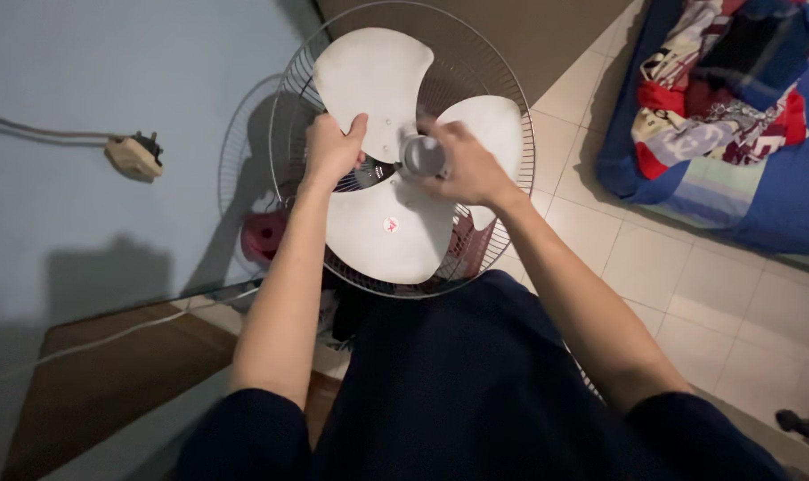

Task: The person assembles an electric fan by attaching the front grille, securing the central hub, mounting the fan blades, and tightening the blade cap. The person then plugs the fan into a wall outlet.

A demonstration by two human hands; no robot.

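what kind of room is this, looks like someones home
Probably a bedroom at home: a blue mattress with a patterned blanket lies on the pale tiled floor, and both hands work on a white three-bladed fan.

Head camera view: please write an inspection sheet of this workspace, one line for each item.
Surface: pale tiled floor; a brown panel lies at lower left.
Job's things: fan with three white blades, its front open, wire rear guard behind the blades; grey hub cap at the centre.
Clutter: red part behind the guard.
Grippers: left hand grips the upper blade; right hand is closed around the hub cap.
Cables: plug adapter with a cord against the blue-grey wall; a white cord runs below it.
Surroundings: blue mattress with a patterned blanket at upper right.
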